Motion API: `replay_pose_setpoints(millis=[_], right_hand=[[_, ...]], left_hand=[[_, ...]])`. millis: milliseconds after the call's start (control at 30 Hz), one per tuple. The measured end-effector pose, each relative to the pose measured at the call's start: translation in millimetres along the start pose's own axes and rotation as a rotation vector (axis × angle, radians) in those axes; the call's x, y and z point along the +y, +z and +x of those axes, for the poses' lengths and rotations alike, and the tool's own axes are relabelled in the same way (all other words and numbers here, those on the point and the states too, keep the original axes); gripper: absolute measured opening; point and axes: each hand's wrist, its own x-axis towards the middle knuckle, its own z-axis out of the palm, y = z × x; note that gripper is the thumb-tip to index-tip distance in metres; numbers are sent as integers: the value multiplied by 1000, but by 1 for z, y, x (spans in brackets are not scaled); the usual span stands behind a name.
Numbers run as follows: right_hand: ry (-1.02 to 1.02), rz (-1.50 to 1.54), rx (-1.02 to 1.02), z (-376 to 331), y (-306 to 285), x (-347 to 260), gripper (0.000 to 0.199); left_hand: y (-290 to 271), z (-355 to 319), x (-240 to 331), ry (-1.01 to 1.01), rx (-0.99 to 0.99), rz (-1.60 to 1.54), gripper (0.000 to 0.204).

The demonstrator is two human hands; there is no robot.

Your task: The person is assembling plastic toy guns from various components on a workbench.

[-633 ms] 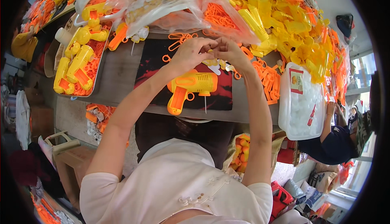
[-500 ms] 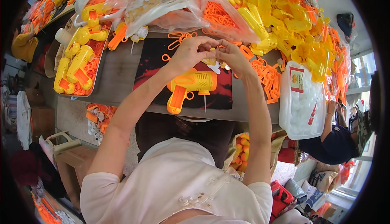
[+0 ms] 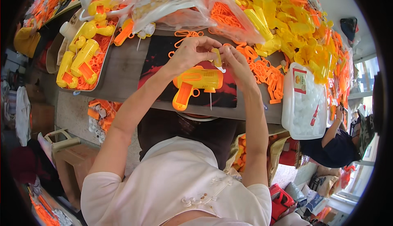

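My left hand point(image 3: 192, 54) pinches a small yellow plastic part point(image 3: 216, 58) between thumb and fingertips, above the black-and-red mat point(image 3: 155, 62). My right hand point(image 3: 239, 64) is closed against the part's other side, its fingertips together. A small white piece point(image 3: 221, 69) shows at the part's lower end; whether the two are joined I cannot tell. Below my hands, a yellow toy gun point(image 3: 208, 79) with an orange handle lies on its side, a thin pale tube sticking out toward me. Loose orange clips point(image 3: 183, 37) lie just beyond my left hand.
At the left stands a tray point(image 3: 107, 58) of yellow toy bodies and orange parts. Plastic bags point(image 3: 172, 4) and a heap of yellow shells point(image 3: 286, 25) fill the far side. Orange pieces point(image 3: 268, 76) and a white tub point(image 3: 291, 119) with a red screwdriver point(image 3: 314, 115) lie right; another person point(image 3: 331, 144) sits beyond.
My hands have drawn slightly apart, so the small yellow part and its white end show more clearly between them. The view has shifted a little; the toy gun stays on the mat.
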Motion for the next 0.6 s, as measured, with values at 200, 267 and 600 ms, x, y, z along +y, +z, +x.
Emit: replay_pose_setpoints(millis=[200, 267, 600], right_hand=[[-141, -134, 180, -23, 28, 0, 14], [-153, -144, 231, -26, 29, 0, 13], [-165, -102, 267, -49, 52, 11, 14]], left_hand=[[1, -15, 3, -71, 114, -129, 29], [-2, -23, 4, -63, 65, -232, 31], [-10, -61, 1, -166, 60, -414, 34]])
